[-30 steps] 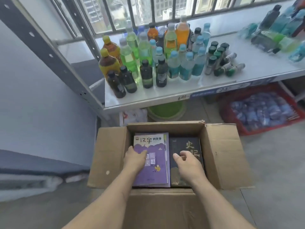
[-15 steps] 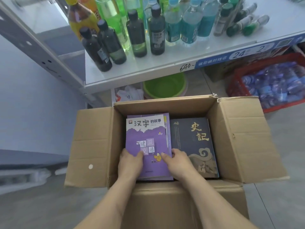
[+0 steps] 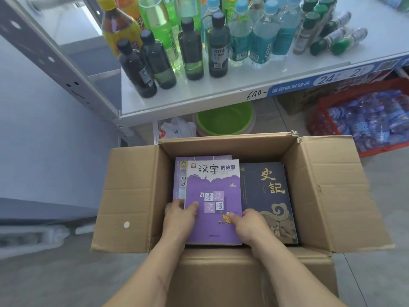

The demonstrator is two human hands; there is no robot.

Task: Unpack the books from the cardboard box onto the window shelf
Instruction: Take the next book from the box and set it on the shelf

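An open cardboard box (image 3: pixel 321 191) stands on the floor in front of me with books inside. A purple book (image 3: pixel 213 189) lies on top at the left, lifted slightly and shifted right. My left hand (image 3: pixel 179 218) grips its lower left edge and my right hand (image 3: pixel 250 224) grips its lower right edge, thumbs on the cover. Under it another purple book (image 3: pixel 179 180) shows at the left. A dark blue book (image 3: pixel 267 193) with gold characters lies at the right. The white window shelf (image 3: pixel 221 94) is above the box.
Several drink bottles (image 3: pixel 194 47) crowd the shelf, leaving a bare strip along its front edge. Under the shelf sit a green basin (image 3: pixel 225 120) and a red crate (image 3: pixel 363 127) of blue packets. A grey metal upright (image 3: pixel 55 63) slants at the left.
My right hand left the dark blue book and joined my left on the purple book. The purple book has risen and slid right, uncovering another purple book beneath. My view moved closer.
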